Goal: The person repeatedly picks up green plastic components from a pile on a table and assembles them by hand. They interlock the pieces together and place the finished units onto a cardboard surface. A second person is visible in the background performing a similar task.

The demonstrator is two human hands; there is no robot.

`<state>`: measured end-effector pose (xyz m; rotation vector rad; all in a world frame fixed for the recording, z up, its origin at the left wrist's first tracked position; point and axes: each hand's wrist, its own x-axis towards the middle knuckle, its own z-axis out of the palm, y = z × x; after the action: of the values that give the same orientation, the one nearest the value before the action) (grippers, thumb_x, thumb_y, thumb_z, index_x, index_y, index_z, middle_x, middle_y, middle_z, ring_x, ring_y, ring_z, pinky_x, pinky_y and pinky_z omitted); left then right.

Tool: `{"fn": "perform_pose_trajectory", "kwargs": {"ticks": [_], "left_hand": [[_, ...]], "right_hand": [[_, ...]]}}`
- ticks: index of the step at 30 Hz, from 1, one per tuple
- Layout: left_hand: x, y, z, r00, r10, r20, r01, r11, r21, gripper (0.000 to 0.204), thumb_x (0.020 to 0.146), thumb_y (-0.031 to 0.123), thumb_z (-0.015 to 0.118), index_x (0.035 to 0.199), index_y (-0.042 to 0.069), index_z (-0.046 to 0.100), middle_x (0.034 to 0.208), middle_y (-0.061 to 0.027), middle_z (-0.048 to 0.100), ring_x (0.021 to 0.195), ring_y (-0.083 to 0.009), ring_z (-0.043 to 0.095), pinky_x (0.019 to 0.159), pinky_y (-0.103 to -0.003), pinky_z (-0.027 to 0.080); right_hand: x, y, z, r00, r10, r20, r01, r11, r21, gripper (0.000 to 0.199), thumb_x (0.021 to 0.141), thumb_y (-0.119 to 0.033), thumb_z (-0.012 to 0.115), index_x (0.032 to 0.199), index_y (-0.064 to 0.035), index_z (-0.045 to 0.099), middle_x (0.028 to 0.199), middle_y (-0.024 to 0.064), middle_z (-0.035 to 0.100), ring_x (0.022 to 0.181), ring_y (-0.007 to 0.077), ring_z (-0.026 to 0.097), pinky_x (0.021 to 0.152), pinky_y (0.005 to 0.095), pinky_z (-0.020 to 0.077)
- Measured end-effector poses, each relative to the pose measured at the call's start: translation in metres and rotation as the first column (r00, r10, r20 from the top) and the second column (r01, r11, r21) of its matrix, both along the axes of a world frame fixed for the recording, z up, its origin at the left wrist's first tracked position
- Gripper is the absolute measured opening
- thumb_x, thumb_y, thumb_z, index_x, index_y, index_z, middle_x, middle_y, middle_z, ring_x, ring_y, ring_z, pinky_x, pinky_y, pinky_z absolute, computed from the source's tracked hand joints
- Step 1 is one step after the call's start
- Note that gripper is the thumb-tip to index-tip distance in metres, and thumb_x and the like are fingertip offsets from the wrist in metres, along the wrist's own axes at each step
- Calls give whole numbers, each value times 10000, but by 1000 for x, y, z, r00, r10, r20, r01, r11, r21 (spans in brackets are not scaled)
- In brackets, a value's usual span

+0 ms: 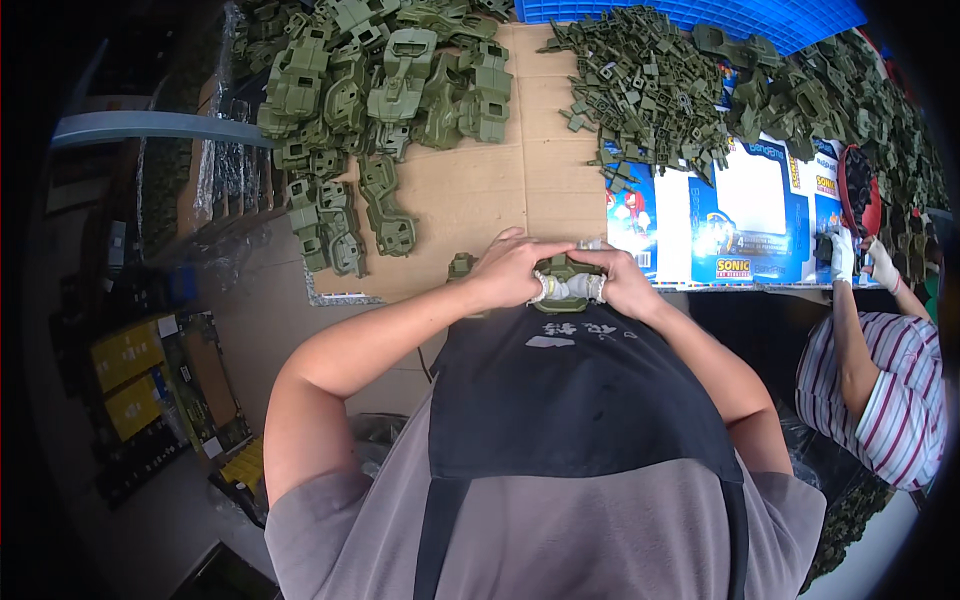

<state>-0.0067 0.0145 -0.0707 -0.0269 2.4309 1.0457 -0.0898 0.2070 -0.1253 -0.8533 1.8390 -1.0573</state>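
Up and to the left of the grip lies a heap of large olive-green moulded shells [385, 85]. There are too many, too overlapped, to count, and the heap runs out of view at the top edge. A looser string of the same shells [335, 225] trails down toward the hands; there I make out perhaps eight or nine.

At the near edge of the cardboard-covered table [490, 185], two bare hands meet over one olive-green plastic part [562, 272]. The left hand [508, 270] closes over its left end and the right hand [622, 280] over its right end. Both hold it tight between taped fingertips [540, 288], pressed close to the dark apron [575, 390]. Most of the part is covered by the fingers, so its shape is hard to make out. One small green piece [461, 264] sits just left of the left hand.

Up and to the right of the grip spreads a pile of small green pieces [650, 100], uncountable, partly over printed blue-and-white cartons [745, 215]. Above it shows one blue crate [700, 15], cut off by the frame.

Far right of the grip, another person in a striped shirt [905, 395] works with two white-gloved hands [845, 255]; what they hold is too small to tell.
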Motion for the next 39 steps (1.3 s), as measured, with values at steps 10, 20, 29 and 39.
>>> {"fn": "perform_pose_trajectory", "kwargs": {"ticks": [10, 20, 29, 39], "left_hand": [[28, -15, 43, 931, -95, -352, -14, 955, -296, 809, 577, 175, 741, 1320, 167, 420, 1146, -116, 487, 1182, -315, 409, 1054, -568, 125], [26, 9, 31, 737, -26, -676, -235, 927, -292, 689, 497, 69, 701, 1169, 149, 573, 1066, -102, 497, 1032, -260, 494, 998, -521, 234], [28, -29, 54, 797, 96, -596, -304, 917, -259, 925, 560, 302, 768, 1363, 144, 337, 1247, -191, 434, 1219, -370, 372, 1034, -584, 142], [54, -19, 14, 867, 483, -120, -383, 802, 458, 649, 666, 105, 741, 1253, 104, 466, 1205, -92, 552, 1116, -241, 531, 939, -333, 419]], "right_hand": [[11, -2, 64, 854, -210, -476, 37, 937, -347, 590, 654, -19, 692, 1219, -39, 523, 1138, 180, 544, 1017, 326, 554, 868, 357, 452], [7, 0, 61, 660, -250, -709, -53, 925, -375, 568, 606, -2, 678, 1160, -39, 559, 1098, 172, 565, 994, 368, 546, 885, 402, 445], [-19, 13, 70, 904, -149, -401, 75, 978, -194, 632, 654, -175, 770, 1217, -49, 513, 1155, 160, 561, 1074, 297, 538, 910, 347, 426], [-46, 36, 72, 987, 65, -146, -76, 995, -70, 679, 720, -257, 717, 1301, -78, 415, 1296, 155, 448, 1239, 298, 386, 1045, 381, 276]]}}
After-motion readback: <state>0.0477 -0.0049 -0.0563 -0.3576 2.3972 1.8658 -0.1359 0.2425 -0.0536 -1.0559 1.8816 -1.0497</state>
